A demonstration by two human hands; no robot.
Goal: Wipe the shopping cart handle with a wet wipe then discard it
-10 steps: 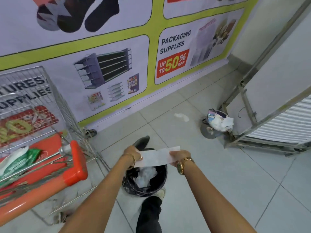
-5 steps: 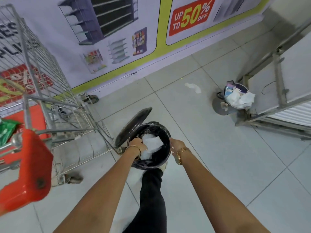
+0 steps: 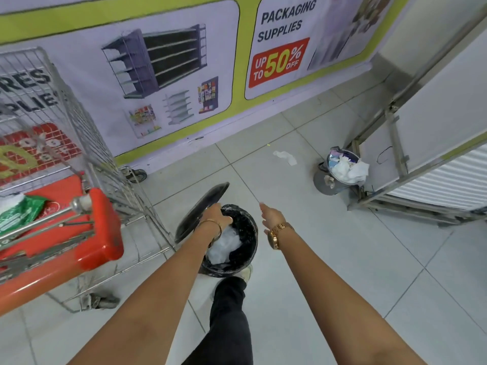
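A black pedal bin (image 3: pixel 246 255) stands on the floor with its lid (image 3: pixel 201 209) raised, my foot on its pedal. White wipes (image 3: pixel 226 245) lie inside on the black liner. My left hand (image 3: pixel 217 216) hovers over the bin's far rim, fingers loosely curled, nothing visible in it. My right hand (image 3: pixel 271 214) is right of the bin, fingers stretched out and holding nothing. The shopping cart's orange handle (image 3: pixel 52 267) is at the left.
A green wet-wipe pack (image 3: pixel 19 214) lies in the cart's child seat. A second, overfull bin (image 3: pixel 342 169) stands by a metal frame (image 3: pixel 395 143) at right. A stray tissue (image 3: pixel 286 157) lies on the tiled floor. A banner wall runs behind.
A second ago both hands held the wipe stretched over the bin. It was lowered in and released; the right hand has drawn away to the right and the left hand has lifted.
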